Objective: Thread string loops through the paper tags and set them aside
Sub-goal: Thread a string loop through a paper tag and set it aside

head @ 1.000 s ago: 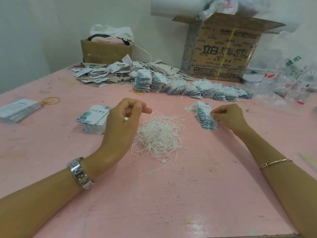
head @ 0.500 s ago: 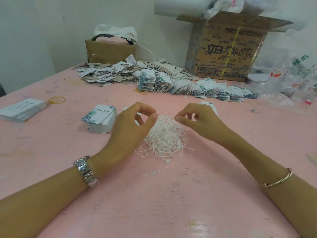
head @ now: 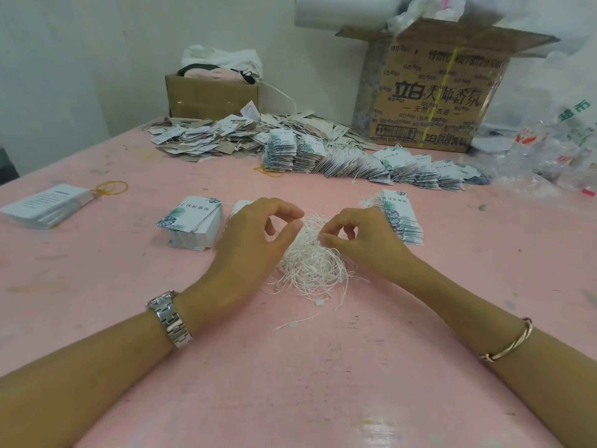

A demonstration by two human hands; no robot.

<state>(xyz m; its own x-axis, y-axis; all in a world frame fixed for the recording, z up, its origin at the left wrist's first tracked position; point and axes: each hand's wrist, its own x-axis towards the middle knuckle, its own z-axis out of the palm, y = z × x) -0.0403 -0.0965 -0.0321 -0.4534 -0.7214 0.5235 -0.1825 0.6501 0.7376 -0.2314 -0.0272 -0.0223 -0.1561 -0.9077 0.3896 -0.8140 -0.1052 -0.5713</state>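
A tangled heap of white string loops (head: 311, 265) lies on the pink table (head: 290, 383) between my hands. My left hand (head: 248, 244) hovers at the heap's left edge with thumb and forefinger curled toward each other near the top strands. My right hand (head: 361, 240) pinches strands at the heap's top right. A stack of unthreaded leaf-print paper tags (head: 193, 226) sits left of my left hand. A fanned pile of threaded tags (head: 402, 218) lies just behind my right hand.
A long row of finished tags (head: 371, 163) and a loose heap of tags (head: 219, 137) lie farther back. Two cardboard boxes (head: 433, 88) stand by the wall. A white card stack (head: 48, 205) and yellow rubber bands (head: 111, 188) lie at left, plastic bags (head: 549, 153) at right.
My right hand left the threaded tag pile and came left to the string heap, where it now pinches strands. My left hand stayed by the heap's left side.
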